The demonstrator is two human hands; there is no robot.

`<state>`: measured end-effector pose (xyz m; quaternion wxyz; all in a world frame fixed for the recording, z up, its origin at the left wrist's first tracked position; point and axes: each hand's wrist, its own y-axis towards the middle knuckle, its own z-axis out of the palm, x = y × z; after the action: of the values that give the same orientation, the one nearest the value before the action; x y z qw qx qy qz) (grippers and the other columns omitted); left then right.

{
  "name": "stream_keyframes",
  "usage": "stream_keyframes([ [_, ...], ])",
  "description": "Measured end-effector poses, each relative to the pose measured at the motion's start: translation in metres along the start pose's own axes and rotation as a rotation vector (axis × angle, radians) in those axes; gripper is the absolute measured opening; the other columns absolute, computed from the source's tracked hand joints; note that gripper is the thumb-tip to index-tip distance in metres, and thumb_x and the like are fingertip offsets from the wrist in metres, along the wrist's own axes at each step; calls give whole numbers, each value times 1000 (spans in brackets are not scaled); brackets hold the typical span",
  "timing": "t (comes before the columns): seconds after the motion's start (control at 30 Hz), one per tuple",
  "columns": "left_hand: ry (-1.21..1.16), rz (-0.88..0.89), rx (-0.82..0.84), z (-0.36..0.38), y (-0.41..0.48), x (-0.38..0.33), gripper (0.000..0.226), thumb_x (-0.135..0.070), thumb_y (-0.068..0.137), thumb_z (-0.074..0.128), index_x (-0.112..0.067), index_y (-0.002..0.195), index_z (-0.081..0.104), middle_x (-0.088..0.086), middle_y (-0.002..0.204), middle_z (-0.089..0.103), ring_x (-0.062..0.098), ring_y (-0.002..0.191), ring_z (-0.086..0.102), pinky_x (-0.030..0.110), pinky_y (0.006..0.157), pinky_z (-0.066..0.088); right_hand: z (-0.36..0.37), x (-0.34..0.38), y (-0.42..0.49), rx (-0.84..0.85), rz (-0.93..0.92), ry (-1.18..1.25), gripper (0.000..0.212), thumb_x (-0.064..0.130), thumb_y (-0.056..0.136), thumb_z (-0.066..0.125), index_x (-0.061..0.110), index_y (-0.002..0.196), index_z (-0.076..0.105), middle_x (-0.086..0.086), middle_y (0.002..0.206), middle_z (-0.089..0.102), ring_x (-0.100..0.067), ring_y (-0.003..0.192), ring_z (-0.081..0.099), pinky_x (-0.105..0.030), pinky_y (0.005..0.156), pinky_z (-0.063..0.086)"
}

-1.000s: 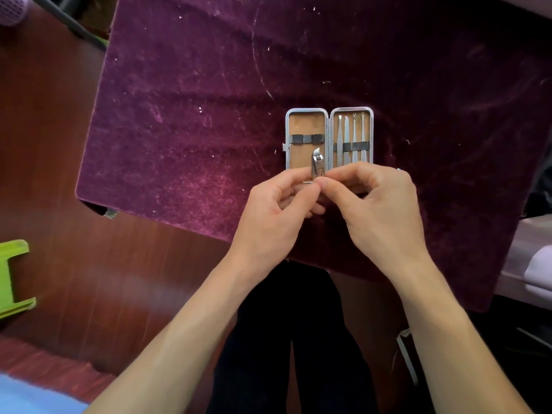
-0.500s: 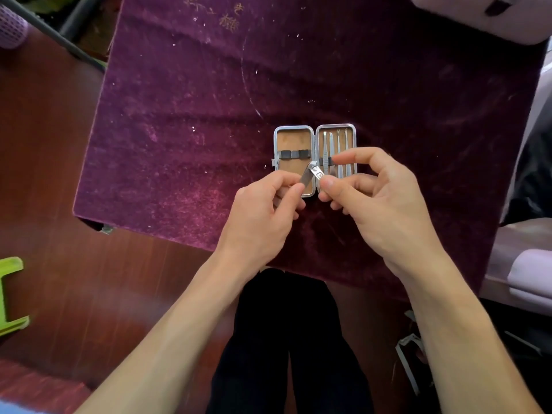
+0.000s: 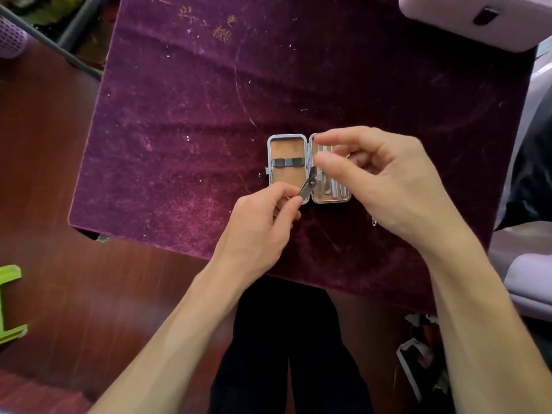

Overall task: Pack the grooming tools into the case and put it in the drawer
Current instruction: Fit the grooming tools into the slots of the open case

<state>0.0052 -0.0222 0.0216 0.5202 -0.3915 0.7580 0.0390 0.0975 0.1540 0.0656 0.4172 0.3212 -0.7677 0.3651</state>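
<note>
A small metal-rimmed case (image 3: 287, 182) lies open on the purple velvet tabletop (image 3: 179, 138). Its left half has a tan lining with a dark elastic strap and holds nothing. Several slim steel tools (image 3: 331, 188) sit in the right half. My left hand (image 3: 260, 231) pinches the lower end of a nail clipper (image 3: 309, 184), tilted over the case's hinge. My right hand (image 3: 388, 186) hovers over the right half with thumb and forefinger apart. The thumb tip is at the clipper's upper end; contact is unclear.
A lilac box (image 3: 478, 16) sits at the table's far right corner, with lilac furniture (image 3: 528, 279) along the right edge. A green plastic object (image 3: 9, 303) stands on the wooden floor at left. A small metal bit (image 3: 374, 222) lies under my right wrist.
My right hand has let go of the clipper's end and moved up over the case's right half. My left hand still holds the clipper, now tilted further over the hinge.
</note>
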Motion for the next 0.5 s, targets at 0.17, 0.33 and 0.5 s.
stream_keyframes([
  [0.17,21,18,36,-2,1,2,9,-26,102,62,-31,100,70,-13,77,71,3,72,67,15,68,53,0,-2,7,123,-67,-191,11,26,93,81,32,102,84,17,87,74,3,73,66,-10,65,48],
  [0.33,-85,-35,-19,1,1,-4,15,-24,102,61,-36,97,68,-11,78,73,6,73,69,13,68,52,0,-4,13,36,-67,-143,6,22,96,79,26,98,82,12,84,78,-8,77,74,-27,73,61],
  [0.5,-286,-121,-91,14,-4,-12,16,-21,104,60,-36,102,66,-5,84,77,7,72,71,21,74,57,6,-4,14,-62,-43,-30,7,19,96,80,26,95,81,7,87,80,-12,76,77,-31,70,65],
])
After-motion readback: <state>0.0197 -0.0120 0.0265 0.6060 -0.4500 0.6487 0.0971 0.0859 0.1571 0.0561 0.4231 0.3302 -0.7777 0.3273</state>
